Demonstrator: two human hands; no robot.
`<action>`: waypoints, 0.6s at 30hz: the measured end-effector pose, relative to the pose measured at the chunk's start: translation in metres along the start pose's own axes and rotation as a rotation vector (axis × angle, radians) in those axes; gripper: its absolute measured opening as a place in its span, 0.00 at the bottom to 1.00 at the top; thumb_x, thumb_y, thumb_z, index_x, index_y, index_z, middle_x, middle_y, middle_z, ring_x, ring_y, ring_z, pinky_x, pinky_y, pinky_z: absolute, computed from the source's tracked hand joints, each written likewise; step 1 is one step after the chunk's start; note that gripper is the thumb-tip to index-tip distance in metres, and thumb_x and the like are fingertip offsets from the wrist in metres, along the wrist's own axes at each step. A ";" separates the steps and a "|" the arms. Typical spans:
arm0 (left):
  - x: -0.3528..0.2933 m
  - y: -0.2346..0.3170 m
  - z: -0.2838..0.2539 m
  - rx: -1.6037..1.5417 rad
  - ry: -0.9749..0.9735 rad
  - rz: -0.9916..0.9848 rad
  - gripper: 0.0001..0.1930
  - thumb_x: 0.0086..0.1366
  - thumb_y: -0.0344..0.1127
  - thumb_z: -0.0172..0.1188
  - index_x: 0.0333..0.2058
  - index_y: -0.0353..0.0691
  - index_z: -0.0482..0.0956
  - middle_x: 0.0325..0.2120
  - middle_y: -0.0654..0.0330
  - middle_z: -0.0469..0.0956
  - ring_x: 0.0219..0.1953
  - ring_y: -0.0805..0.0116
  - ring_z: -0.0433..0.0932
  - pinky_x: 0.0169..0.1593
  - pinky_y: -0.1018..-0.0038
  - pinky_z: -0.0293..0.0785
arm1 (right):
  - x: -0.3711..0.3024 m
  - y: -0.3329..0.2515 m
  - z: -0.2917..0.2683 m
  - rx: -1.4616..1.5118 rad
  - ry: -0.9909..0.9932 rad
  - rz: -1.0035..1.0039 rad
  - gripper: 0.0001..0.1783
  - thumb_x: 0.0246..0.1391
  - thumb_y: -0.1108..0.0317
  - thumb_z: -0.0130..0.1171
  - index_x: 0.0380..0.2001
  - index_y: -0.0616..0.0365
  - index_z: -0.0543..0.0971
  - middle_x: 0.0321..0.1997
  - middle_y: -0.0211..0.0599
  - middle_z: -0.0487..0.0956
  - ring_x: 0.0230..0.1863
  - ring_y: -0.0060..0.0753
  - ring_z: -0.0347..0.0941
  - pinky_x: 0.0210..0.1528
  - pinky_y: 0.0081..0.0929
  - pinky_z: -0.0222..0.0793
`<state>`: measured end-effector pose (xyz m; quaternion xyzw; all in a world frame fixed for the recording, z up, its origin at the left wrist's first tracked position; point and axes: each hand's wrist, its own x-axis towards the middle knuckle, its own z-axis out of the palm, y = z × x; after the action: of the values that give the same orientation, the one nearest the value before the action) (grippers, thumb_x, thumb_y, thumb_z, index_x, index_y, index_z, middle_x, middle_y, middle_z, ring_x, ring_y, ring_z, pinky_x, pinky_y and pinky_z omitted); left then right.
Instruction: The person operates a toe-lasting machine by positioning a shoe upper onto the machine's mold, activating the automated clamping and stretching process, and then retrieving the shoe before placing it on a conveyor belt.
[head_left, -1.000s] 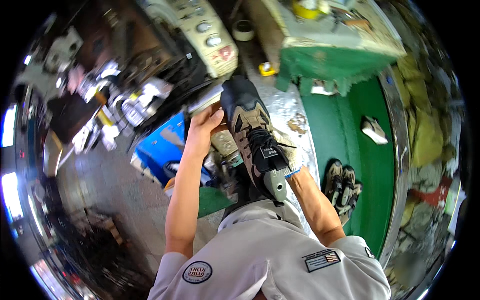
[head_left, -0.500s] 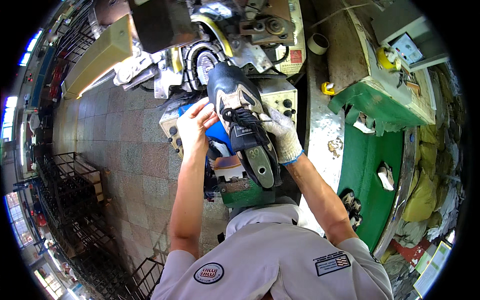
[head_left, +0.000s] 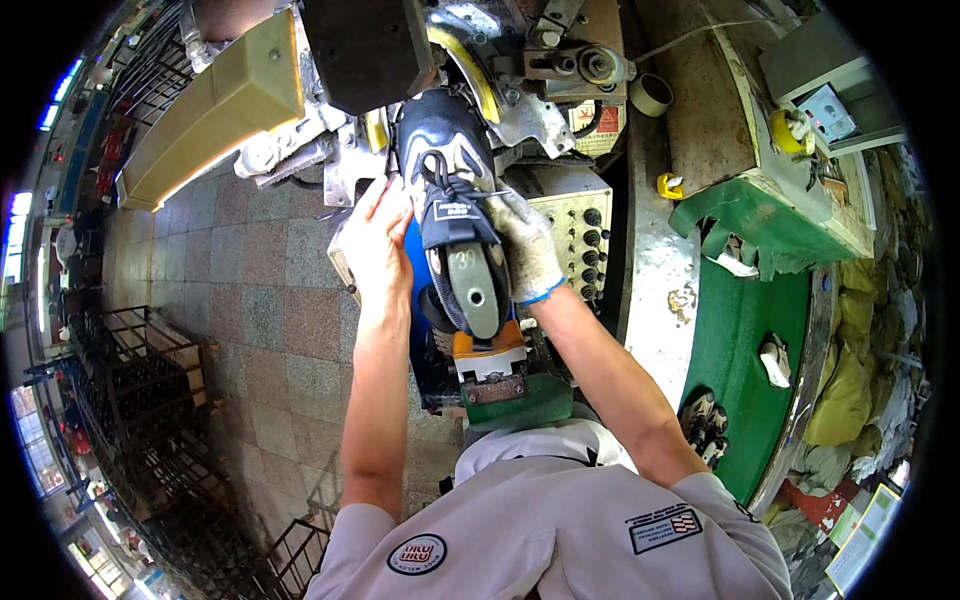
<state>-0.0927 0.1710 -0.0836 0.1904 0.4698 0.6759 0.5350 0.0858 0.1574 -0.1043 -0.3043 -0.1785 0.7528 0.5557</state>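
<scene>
A black and beige shoe upper (head_left: 447,150) with black laces is stretched over a grey-green last (head_left: 475,285). Its toe points away from me, in among the metal parts of a machine (head_left: 513,125). My bare left hand (head_left: 385,240) grips the left side of the shoe with its fingers near the forefoot. On the right side my right hand (head_left: 527,245), in a whitish knit glove with a blue cuff, holds the shoe beside the laces. Beneath the heel are an orange and white pad (head_left: 490,360) and a blue part.
A control box (head_left: 580,235) with several black knobs stands right of the shoe. Further right, a green-lined trough (head_left: 745,330) holds several shoes, below a bench (head_left: 770,210) carrying a yellow tape roll. A cream machine cover (head_left: 215,110) juts out at upper left. Dark metal racks (head_left: 150,370) stand at left.
Both hands have carried the shoe slightly left and away from me. Its toe is now further in among the machine parts, and the shoe points straighter ahead.
</scene>
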 end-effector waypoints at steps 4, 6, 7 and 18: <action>-0.019 -0.012 0.003 0.039 0.059 0.072 0.22 0.66 0.21 0.57 0.59 0.23 0.71 0.52 0.45 0.78 0.50 0.62 0.81 0.55 0.75 0.77 | 0.002 0.016 0.005 -0.035 0.003 -0.078 0.21 0.66 0.70 0.54 0.61 0.60 0.75 0.57 0.33 0.79 0.53 0.23 0.75 0.57 0.23 0.71; -0.034 -0.017 0.005 0.198 0.028 0.053 0.19 0.71 0.33 0.57 0.56 0.28 0.75 0.48 0.52 0.81 0.48 0.69 0.80 0.53 0.75 0.75 | 0.000 0.009 0.006 -0.176 0.031 -0.113 0.21 0.66 0.70 0.53 0.61 0.61 0.75 0.57 0.33 0.79 0.53 0.23 0.74 0.57 0.23 0.70; -0.038 -0.025 0.001 0.212 -0.006 0.038 0.19 0.72 0.38 0.56 0.55 0.31 0.77 0.47 0.56 0.82 0.47 0.70 0.80 0.54 0.74 0.74 | -0.001 0.004 0.008 -0.250 0.041 -0.128 0.21 0.66 0.70 0.53 0.61 0.62 0.75 0.57 0.33 0.79 0.54 0.23 0.74 0.58 0.23 0.70; -0.048 -0.066 0.005 -0.120 0.007 -0.220 0.24 0.77 0.52 0.46 0.50 0.38 0.80 0.40 0.63 0.82 0.41 0.74 0.79 0.49 0.75 0.73 | 0.011 0.004 -0.012 -0.444 0.131 -0.117 0.19 0.66 0.64 0.58 0.53 0.65 0.80 0.46 0.33 0.83 0.43 0.20 0.75 0.48 0.20 0.71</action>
<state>-0.0357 0.1289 -0.1241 0.1031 0.4486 0.6405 0.6148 0.0882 0.1654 -0.1183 -0.4565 -0.3205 0.6402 0.5282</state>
